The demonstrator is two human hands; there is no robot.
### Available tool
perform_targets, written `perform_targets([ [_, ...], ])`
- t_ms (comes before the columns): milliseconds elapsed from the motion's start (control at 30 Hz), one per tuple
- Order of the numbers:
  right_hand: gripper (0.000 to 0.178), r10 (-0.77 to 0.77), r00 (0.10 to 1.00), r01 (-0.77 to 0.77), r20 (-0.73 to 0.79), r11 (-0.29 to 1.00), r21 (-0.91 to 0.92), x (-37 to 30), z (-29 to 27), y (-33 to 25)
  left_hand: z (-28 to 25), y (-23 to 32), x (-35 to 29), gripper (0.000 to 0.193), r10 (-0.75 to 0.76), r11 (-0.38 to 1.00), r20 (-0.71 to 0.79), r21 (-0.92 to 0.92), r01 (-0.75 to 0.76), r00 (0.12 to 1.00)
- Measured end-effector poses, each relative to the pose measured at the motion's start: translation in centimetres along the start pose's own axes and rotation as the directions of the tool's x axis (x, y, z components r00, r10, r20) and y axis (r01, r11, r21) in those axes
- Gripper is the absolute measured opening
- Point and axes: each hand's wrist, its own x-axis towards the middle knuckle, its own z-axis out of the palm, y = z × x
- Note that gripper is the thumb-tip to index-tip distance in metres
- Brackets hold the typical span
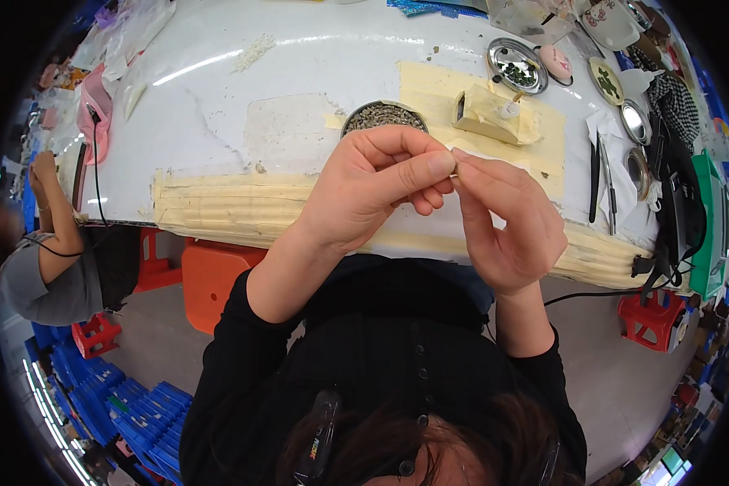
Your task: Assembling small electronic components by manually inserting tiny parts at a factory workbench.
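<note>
Above the table's near edge, my left hand (373, 178) and my right hand (512, 223) meet, thumb and fingertips pinched together. Between the fingertips sits a tiny dark, gold-tinted piece (454, 172), too small to name; both hands seem to grip it. Just behind my left hand stands a round metal dish (345, 128) full of small grey-brown bits (385, 115), partly hidden by that hand. Beyond my right hand, a tape-wrapped block (490, 119) with a small nozzle-like tip (510, 108) rests on a yellowish taped sheet (429, 85).
A steel dish (502, 53) holds small dark green pieces at the back right. Tweezers (606, 182) lie on white paper to the right, near a green tray (707, 227). Yellowish tape (219, 206) covers the near edge. Another person (49, 259) sits at far left, by orange stools (215, 279).
</note>
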Motion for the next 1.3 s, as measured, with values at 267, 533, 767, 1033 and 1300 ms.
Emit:
perform_targets([
  [267,0.011,0.365,0.925,-0.377,0.101,0.861,0.342,0.2,-0.9,-0.8,0.2,0.4,-0.1,0.01,-0.009,0.996,0.046,0.088,0.005,0.999],
  [533,0.011,0.543,0.775,-0.632,0.323,0.648,0.426,1.3,-2.1,-1.4,0.3,0.4,-0.3,0.01,0.032,0.965,0.048,0.26,-0.043,0.998],
  [767,0.018,0.171,0.985,-0.169,-0.017,0.983,0.076,-0.4,-0.1,-0.9,0.3,0.1,0.1,0.01,0.001,0.997,0.016,0.077,-0.003,1.0],
  [1033,0.016,0.314,0.946,-0.322,0.077,0.898,0.3,0.1,-0.4,-0.8,0.2,0.4,-0.1,0.01,0.006,0.997,0.018,0.076,-0.007,1.0],
  [1300,0.016,0.353,0.927,-0.376,0.129,0.873,0.311,0.5,-1.1,-1.1,0.3,0.2,-0.2,0.01,0.011,0.992,0.039,0.124,-0.016,0.999],
])
